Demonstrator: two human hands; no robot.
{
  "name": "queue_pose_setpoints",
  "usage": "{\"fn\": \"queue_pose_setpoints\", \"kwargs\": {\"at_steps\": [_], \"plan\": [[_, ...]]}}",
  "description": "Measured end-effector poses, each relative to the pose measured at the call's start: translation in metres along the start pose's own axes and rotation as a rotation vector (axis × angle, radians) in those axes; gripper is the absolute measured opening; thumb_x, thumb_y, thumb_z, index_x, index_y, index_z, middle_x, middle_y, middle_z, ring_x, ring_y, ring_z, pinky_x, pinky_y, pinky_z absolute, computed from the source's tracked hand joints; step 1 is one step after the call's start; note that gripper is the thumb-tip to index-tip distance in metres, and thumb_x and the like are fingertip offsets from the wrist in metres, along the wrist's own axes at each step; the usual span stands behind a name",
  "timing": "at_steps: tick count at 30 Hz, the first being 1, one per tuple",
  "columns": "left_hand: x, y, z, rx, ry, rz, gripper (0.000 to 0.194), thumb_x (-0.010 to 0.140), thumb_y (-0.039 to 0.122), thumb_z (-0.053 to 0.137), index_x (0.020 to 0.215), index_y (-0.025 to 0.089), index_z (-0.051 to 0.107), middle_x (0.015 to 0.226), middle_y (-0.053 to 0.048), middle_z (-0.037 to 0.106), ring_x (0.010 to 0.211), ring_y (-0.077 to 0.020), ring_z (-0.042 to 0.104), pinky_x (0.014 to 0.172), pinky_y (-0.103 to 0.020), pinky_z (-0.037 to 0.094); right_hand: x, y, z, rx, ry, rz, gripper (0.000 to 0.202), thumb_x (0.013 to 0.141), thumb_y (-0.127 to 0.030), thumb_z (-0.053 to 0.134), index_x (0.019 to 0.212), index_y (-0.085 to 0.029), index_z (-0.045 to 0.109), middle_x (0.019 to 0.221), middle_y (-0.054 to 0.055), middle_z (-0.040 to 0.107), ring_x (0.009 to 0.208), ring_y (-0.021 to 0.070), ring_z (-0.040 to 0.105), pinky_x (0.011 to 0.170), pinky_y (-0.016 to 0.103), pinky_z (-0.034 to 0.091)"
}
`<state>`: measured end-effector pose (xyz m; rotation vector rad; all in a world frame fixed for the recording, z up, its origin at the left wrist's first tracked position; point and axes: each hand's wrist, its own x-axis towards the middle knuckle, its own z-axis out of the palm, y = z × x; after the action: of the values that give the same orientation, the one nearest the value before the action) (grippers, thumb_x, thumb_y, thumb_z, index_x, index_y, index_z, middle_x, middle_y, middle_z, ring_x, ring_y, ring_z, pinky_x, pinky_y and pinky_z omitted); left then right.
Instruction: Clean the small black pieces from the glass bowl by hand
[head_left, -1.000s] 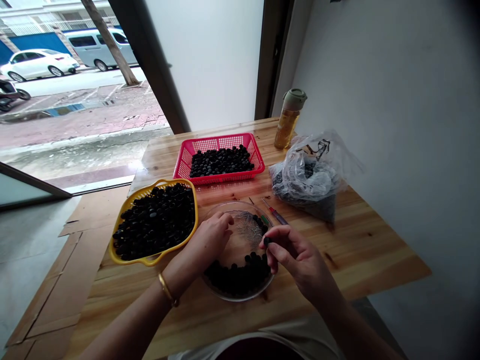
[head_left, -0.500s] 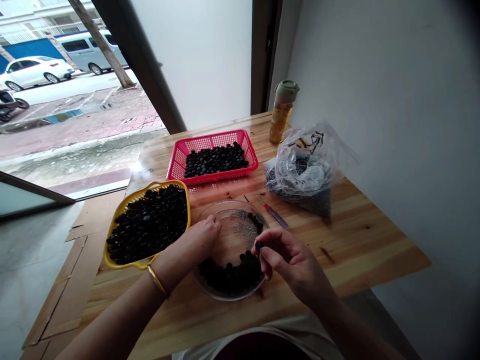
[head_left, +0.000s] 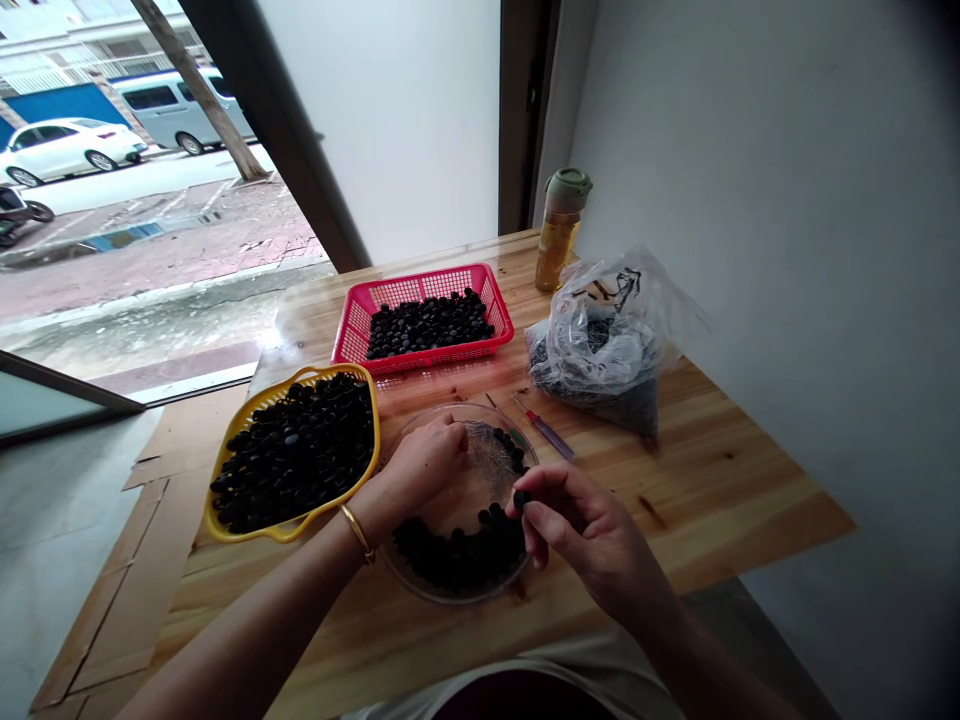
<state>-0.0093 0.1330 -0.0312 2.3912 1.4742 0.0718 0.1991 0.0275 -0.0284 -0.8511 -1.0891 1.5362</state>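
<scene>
A round clear tray [head_left: 420,592] holds several black round pieces [head_left: 461,560] along its near and right sides, and a heap of thin silvery pins [head_left: 491,460] toward its back right. Over the tray's back left part is my left hand [head_left: 435,455], closed, its fingertips beside the pins; what they hold, if anything, is too small to make out. At the tray's right rim, my right hand [head_left: 574,520] pinches one small black piece [head_left: 520,498] between thumb and forefinger.
A yellow basket [head_left: 377,420] full of black pieces stands left, and a red basket [head_left: 420,358] with more stands behind. A screwdriver [head_left: 551,435], a plastic bag [head_left: 600,350] of dark contents and a bottle [head_left: 559,235] lie or stand on the wooden table [head_left: 735,460].
My left hand has moved right and slightly away from me, toward the pins. My right hand keeps its pinch on the black piece, nearly in the same place. The view has shifted slightly.
</scene>
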Motion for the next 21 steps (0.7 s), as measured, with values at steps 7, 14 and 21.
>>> {"fn": "queue_pose_setpoints", "kwargs": {"at_steps": [7, 14, 21], "plan": [[-0.012, -0.004, 0.004, 0.098, -0.007, -0.053, 0.021, 0.101, 0.030, 0.068, 0.116, 0.016, 0.070, 0.115, -0.008, 0.073, 0.095, -0.0225, 0.073, 0.083, -0.043, 0.063, 0.002, 0.003, 0.001, 0.014, 0.005, 0.011, 0.017, 0.097, -0.037, 0.073, 0.104, -0.023, 0.070, 0.087, 0.002, 0.076, 0.058, 0.0077, 0.063, 0.053, 0.016, 0.055], [-0.014, -0.004, 0.000, 0.063, 0.112, -0.019, 0.016, 0.101, 0.009, 0.056, 0.106, 0.016, 0.070, 0.112, -0.012, 0.075, 0.104, -0.0242, 0.071, 0.092, -0.039, 0.058, 0.003, 0.004, 0.006, 0.032, 0.012, 0.024, 0.017, 0.096, -0.037, 0.074, 0.104, -0.023, 0.072, 0.087, 0.001, 0.074, 0.058, 0.0073, 0.064, 0.053, 0.015, 0.055], [0.003, -0.006, 0.004, 0.074, 0.115, -0.025, 0.020, 0.100, 0.027, 0.068, 0.117, 0.016, 0.070, 0.121, -0.009, 0.073, 0.108, -0.0266, 0.071, 0.093, -0.049, 0.059, 0.001, 0.006, 0.006, 0.033, 0.033, 0.022, 0.017, 0.096, -0.038, 0.074, 0.103, -0.022, 0.072, 0.087, 0.001, 0.074, 0.058, 0.0077, 0.064, 0.052, 0.016, 0.056]]}}
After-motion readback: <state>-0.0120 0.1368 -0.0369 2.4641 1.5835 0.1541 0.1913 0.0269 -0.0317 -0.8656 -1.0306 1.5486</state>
